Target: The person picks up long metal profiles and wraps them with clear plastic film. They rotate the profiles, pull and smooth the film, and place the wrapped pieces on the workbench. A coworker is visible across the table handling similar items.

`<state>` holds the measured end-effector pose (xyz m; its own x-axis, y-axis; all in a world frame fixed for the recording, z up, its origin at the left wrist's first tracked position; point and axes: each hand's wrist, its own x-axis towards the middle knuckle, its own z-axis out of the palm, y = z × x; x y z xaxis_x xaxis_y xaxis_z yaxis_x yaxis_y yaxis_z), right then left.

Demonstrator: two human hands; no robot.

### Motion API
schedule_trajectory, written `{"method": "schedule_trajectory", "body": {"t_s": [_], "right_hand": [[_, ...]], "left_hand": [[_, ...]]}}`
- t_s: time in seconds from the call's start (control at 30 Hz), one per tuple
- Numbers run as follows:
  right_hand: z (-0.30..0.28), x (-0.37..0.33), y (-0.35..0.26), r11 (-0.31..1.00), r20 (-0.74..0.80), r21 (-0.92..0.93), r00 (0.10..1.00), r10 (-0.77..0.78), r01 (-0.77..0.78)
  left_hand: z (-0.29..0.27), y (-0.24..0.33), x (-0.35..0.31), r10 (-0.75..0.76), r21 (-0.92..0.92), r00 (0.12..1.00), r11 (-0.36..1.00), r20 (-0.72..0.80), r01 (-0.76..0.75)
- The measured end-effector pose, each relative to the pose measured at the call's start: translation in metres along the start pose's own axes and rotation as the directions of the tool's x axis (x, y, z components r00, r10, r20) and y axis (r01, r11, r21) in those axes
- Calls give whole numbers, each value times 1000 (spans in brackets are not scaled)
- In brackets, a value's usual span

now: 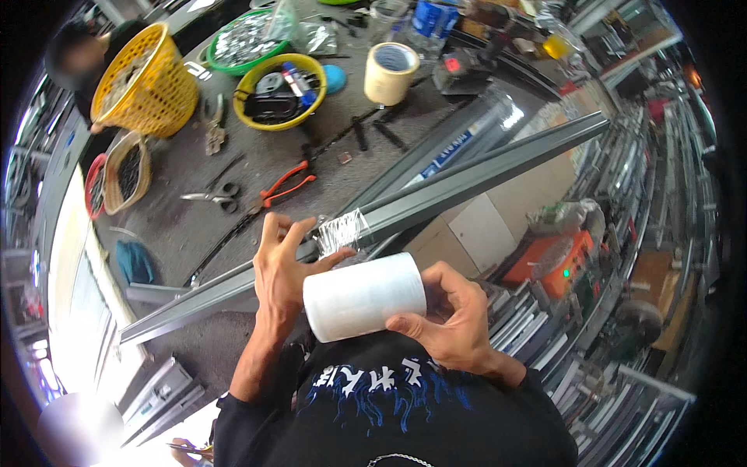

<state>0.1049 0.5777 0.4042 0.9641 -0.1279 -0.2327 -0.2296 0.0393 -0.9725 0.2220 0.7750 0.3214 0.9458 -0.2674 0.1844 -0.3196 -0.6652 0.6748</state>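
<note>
A white roll of stretch film (364, 297) is in my right hand (459, 319), with the thumb on its near side and the fingers round its right end. Just beyond the roll lies a long dark grey metal profile (482, 165), slanting from lower left to upper right across the table edge. Shiny clear film (342, 232) is wound round its middle. My left hand (282, 268) grips the profile beside this wrap, its fingers over the far side and its thumb near the roll. The roll hides part of the left thumb's surroundings.
On the dark table (272, 171) lie red-handled pliers (284, 184), scissors (218, 197), a yellow bowl of tools (268, 117), a yellow basket (167, 89) and a tape roll (391, 74). An orange machine (556, 265) and stacked profiles stand right. Another person (82, 58) is at upper left.
</note>
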Motion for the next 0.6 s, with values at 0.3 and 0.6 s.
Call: {"method": "schedule_trajectory", "body": {"t_s": [0.3, 0.6], "right_hand": [[-18, 48, 1, 987, -136, 89, 983, -123, 136], [-41, 52, 28, 979, -33, 139, 989, -146, 150]], "left_hand": [[24, 1, -17, 150, -72, 962, 988, 228, -137], [45, -23, 6, 208, -170, 853, 975, 479, -143]]}}
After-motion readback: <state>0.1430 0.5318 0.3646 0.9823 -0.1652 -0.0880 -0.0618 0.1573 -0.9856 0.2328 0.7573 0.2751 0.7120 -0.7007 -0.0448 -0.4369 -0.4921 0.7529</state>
